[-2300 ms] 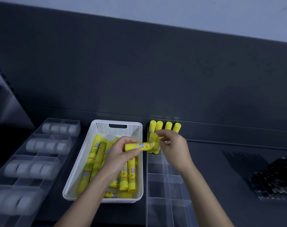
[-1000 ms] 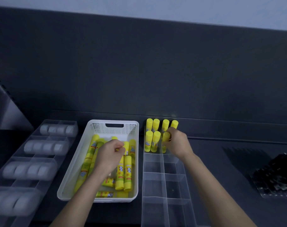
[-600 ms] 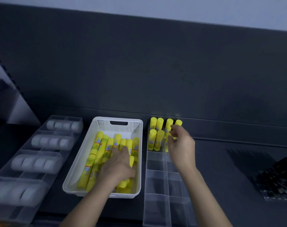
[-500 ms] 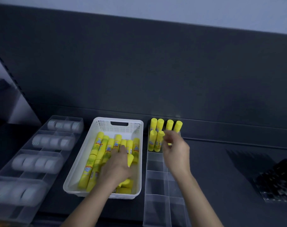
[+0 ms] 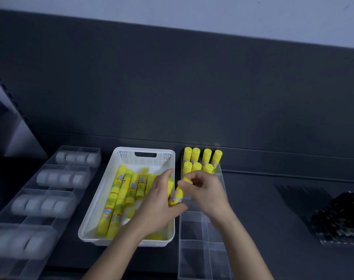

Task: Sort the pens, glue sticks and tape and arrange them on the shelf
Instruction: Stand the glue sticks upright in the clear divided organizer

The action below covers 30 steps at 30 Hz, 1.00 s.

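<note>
Yellow glue stick (image 5: 177, 194) right between your two hands, tilted with its cap end up, over the seam where the white basket (image 5: 143, 153) meets the clear divider tray (image 5: 192, 237). Your left hand (image 5: 157, 203) grips the lower end, fingers curled around it. There's another patch of yellow inside that palm, but I can't tell what it is. Your right hand (image 5: 207, 191) pinches the cap end between thumb and fingertips.

Look left of your wrist: loose glue sticks (image 5: 119, 188) lie in the basket, mostly lengthwise. Up at the far compartment of the divider tray, standing glue sticks (image 5: 201, 158) are packed upright in two rows, caps up, just beyond your right hand.

Far left, tape rolls (image 5: 48, 205) sit side by side in the compartments of a second clear tray (image 5: 79, 149). Over on the right of the dark shelf (image 5: 263, 209) there's a black object (image 5: 338, 219), too blurred to name.
</note>
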Each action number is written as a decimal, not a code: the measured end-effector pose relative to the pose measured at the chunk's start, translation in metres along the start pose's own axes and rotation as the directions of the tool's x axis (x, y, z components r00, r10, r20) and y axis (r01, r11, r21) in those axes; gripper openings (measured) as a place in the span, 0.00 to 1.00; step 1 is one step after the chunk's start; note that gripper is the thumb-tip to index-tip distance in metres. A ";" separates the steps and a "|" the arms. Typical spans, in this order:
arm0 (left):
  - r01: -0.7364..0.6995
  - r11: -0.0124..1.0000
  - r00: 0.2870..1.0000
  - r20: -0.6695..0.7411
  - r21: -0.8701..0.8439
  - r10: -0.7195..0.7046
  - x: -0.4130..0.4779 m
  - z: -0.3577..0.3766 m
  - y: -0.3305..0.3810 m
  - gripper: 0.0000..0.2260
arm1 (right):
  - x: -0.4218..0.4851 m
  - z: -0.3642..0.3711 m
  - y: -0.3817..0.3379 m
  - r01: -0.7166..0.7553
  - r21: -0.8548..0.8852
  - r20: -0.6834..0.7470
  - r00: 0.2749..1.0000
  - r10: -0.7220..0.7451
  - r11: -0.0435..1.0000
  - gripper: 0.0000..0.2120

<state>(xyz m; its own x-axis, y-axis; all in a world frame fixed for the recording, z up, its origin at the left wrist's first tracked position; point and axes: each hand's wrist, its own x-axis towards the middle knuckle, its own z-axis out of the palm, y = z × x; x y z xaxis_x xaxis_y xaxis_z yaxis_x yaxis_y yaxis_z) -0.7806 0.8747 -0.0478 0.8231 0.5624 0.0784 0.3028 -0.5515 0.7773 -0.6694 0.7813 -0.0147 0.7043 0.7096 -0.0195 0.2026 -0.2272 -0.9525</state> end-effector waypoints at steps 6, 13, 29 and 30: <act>-0.029 0.979 0.980 -0.198 -0.200 -0.011 0.009 -0.002 0.005 0.15 | 0.013 -0.051 -0.003 0.025 -0.029 -0.358 0.933 -0.034 0.999 0.05; -0.104 0.930 0.951 -0.308 -0.353 -0.010 0.026 -0.001 0.027 0.08 | 0.028 -0.075 0.008 -0.009 -0.307 -0.449 0.883 -0.136 0.952 0.09; -0.014 0.923 0.971 -0.227 -0.385 -0.079 0.035 0.009 0.029 0.14 | 0.050 -0.064 0.046 -0.007 -0.495 -0.188 0.977 -0.099 0.869 0.16; -0.015 0.924 0.974 -0.215 -0.381 -0.073 0.037 0.009 0.029 0.14 | 0.050 -0.065 0.046 -0.018 -0.491 -0.196 0.976 -0.091 0.871 0.17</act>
<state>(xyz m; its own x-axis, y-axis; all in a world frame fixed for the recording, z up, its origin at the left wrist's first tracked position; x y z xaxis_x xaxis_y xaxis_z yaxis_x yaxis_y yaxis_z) -0.7369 0.8738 -0.0277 0.6761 0.7205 0.1538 0.0846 -0.2834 0.9553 -0.5810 0.7632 -0.0398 0.8025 0.5830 0.1267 0.4980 -0.5377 -0.6803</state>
